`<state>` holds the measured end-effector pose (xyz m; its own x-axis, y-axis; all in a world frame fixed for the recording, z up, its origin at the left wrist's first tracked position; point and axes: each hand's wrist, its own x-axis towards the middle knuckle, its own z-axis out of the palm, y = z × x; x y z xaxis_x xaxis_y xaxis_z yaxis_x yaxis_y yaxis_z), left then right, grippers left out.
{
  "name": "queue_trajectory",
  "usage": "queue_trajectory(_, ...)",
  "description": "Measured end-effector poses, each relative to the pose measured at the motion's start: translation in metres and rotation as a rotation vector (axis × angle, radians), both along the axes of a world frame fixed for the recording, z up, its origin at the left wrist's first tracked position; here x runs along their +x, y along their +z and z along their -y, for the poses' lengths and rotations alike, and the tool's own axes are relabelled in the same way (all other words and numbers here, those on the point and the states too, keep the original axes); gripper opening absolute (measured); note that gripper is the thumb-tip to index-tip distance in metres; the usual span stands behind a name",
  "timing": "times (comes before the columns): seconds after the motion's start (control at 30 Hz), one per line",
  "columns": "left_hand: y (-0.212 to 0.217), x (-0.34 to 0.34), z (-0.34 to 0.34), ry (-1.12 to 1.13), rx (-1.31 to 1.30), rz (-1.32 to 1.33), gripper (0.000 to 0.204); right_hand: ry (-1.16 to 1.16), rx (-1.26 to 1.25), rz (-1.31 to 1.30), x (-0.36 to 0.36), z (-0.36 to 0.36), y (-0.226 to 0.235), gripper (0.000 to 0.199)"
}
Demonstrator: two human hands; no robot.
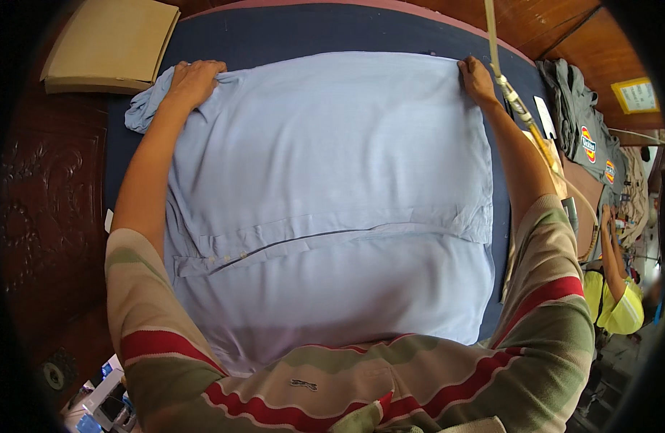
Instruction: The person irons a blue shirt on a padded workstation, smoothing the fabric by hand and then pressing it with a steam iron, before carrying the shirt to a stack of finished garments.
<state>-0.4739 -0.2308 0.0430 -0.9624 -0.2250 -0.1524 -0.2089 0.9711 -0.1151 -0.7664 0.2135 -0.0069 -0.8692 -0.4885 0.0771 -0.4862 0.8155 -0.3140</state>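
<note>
A light blue shirt (332, 144) lies spread over a dark navy padded table (311, 29). Its button band crosses the cloth from side to side, with a few pale buttons near the left end and a dark narrow gap along it. My left hand (195, 81) is closed on the shirt's far left corner, where a bunched part of the fabric sticks out past my wrist. At the far right corner, my right hand (478, 81) pinches the cloth's edge between bent fingers. Both arms are stretched forward, and the far edge runs fairly straight between the hands.
A stack of brown cardboard (112, 43) sits at the far left, above carved dark wood (51, 180). A hose (516, 101) hangs down close to my right forearm. Dark grey garments (578, 108) lie at the right; beyond them is another person in a yellow top (621, 303).
</note>
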Motion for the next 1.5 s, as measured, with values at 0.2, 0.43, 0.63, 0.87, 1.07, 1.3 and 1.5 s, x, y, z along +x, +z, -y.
queue_trajectory(0.2,-0.016,0.0,-0.002,-0.069,-0.435,-0.244,0.029,-0.053,0.044,-0.16,-0.005,-0.001,-0.006,0.026)
queue_trajectory(0.43,-0.02,0.14,-0.001,0.36,-0.167,-0.604,0.036,0.188,-0.21,-0.388,0.056,-0.032,0.005,0.042)
queue_trajectory(0.63,-0.035,0.202,0.012,0.692,-0.061,-0.308,0.042,0.204,0.059,-0.301,0.109,-0.055,-0.016,0.049)
queue_trajectory(0.87,-0.039,0.216,0.032,0.694,-0.127,-0.216,0.029,0.115,0.334,-0.287,0.103,-0.064,-0.024,0.054)
queue_trajectory(1.07,-0.034,0.23,0.044,0.422,-0.372,-0.288,0.03,0.075,0.37,-0.251,0.1,-0.062,-0.019,0.059)
queue_trajectory(1.3,-0.004,0.29,-0.083,0.637,-0.016,-0.299,0.029,0.25,0.072,-0.276,0.191,-0.088,0.018,0.052)
queue_trajectory(1.5,-0.026,0.323,-0.131,0.704,0.212,-0.423,0.029,0.224,-0.063,-0.097,0.296,-0.134,0.03,0.031)
